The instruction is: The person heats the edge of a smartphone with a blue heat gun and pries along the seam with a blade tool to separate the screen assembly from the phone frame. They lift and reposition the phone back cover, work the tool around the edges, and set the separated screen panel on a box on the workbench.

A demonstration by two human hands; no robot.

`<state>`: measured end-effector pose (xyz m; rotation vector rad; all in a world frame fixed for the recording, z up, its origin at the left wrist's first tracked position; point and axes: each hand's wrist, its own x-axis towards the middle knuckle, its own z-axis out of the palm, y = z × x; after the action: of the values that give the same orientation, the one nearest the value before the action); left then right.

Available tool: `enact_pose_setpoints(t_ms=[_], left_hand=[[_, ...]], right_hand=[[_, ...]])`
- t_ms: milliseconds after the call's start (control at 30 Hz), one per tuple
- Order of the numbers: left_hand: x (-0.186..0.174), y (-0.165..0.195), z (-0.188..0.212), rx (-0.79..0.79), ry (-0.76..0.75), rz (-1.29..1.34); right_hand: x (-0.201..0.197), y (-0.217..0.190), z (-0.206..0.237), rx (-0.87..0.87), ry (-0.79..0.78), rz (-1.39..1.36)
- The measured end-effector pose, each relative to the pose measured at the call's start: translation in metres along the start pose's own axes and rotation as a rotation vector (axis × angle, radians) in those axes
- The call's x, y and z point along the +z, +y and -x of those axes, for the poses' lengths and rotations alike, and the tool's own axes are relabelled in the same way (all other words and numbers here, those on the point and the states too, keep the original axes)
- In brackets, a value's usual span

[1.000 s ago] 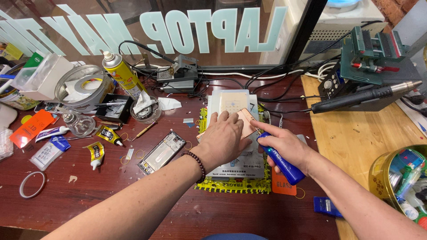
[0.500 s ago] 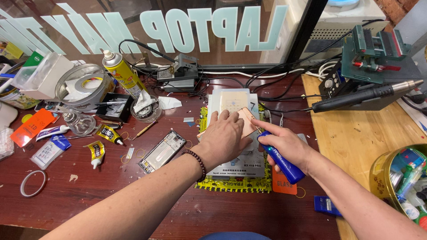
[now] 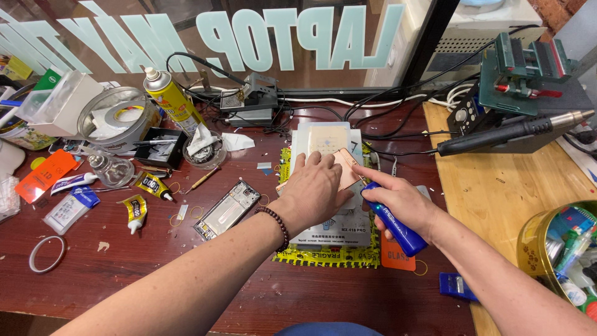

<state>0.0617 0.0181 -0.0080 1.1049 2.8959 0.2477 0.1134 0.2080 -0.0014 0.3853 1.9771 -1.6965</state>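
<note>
My left hand (image 3: 318, 190) lies flat, palm down, on a copper-coloured phone back panel (image 3: 346, 168) that rests on a white heating pad (image 3: 328, 146). A dark bead bracelet (image 3: 278, 225) circles that wrist. My right hand (image 3: 401, 202) grips a blue cylindrical tool (image 3: 394, 218), its index finger stretched along the top and its tip at the right edge of the panel. The pad sits on a yellow taped mat (image 3: 329, 256) on the dark red table.
A disassembled phone frame (image 3: 227, 210) lies left of my left arm. Glue tubes (image 3: 135, 211), a yellow spray can (image 3: 166, 96), small dishes and a tape roll crowd the left. A hot-air handle (image 3: 510, 134) and green vise (image 3: 528, 68) stand right; a round tin (image 3: 559, 249) sits at the edge.
</note>
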Motion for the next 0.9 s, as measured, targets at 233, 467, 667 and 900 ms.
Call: enact_pose_setpoints(t_ms=[233, 467, 667, 900], left_hand=[[-0.001, 0.000, 0.002, -0.001, -0.002, 0.006], [0.001, 0.000, 0.002, 0.004, 0.006, 0.002], [-0.001, 0.002, 0.002, 0.011, 0.027, -0.002], [0.007, -0.006, 0.001, -0.052, 0.072, 0.093]], right_hand=[[0.001, -0.001, 0.001, 0.009, 0.010, 0.026], [0.002, 0.000, 0.001, 0.008, 0.012, 0.011], [-0.003, 0.001, 0.001, 0.005, 0.028, -0.015], [-0.017, 0.009, 0.000, -0.014, -0.006, -0.072]])
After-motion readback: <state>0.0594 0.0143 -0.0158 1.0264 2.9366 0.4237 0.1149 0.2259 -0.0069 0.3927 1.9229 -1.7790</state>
